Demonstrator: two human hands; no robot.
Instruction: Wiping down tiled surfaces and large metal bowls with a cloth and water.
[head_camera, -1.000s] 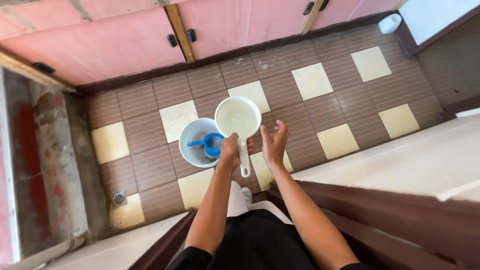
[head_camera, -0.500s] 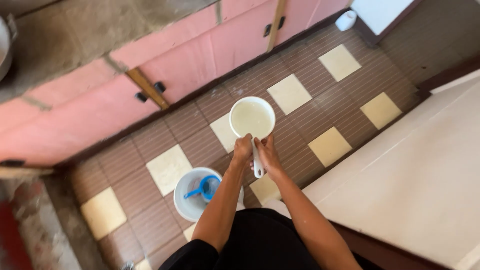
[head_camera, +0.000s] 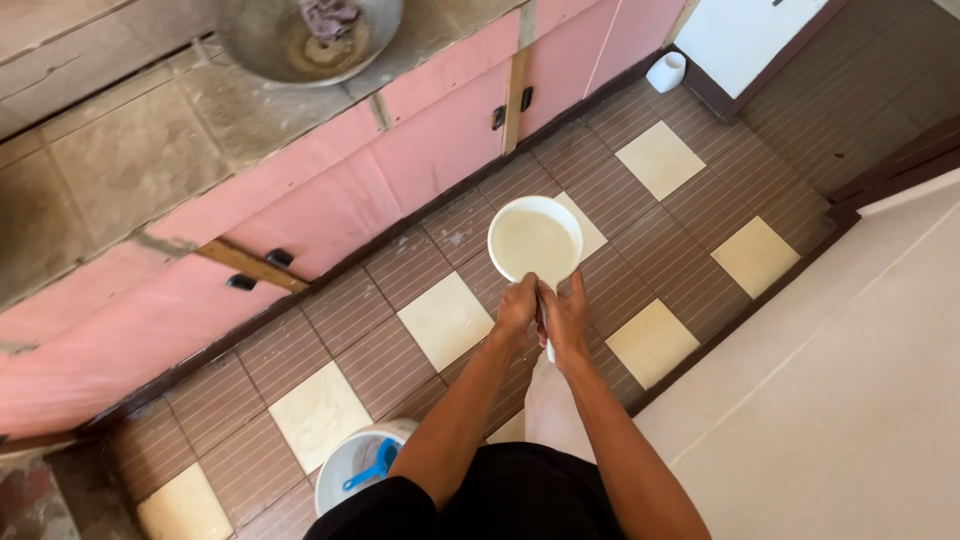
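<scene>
Both my hands grip the handle of a white dipper filled with cloudy whitish liquid, held out in front of me above the tiled floor. My left hand and my right hand are pressed together on the handle, just below the dipper's round bowl. Behind my left arm, near my feet, stands a white bucket with a blue scoop inside it.
Pink cabinet doors run under a grey stone counter that carries a metal basin with a cloth in it. A pale surface fills the right side. A small white container stands on the floor at the top.
The view has swung so the counter and basin show at the top. The bucket now lies lower left behind my arm. Both hands still grip the dipper handle.
</scene>
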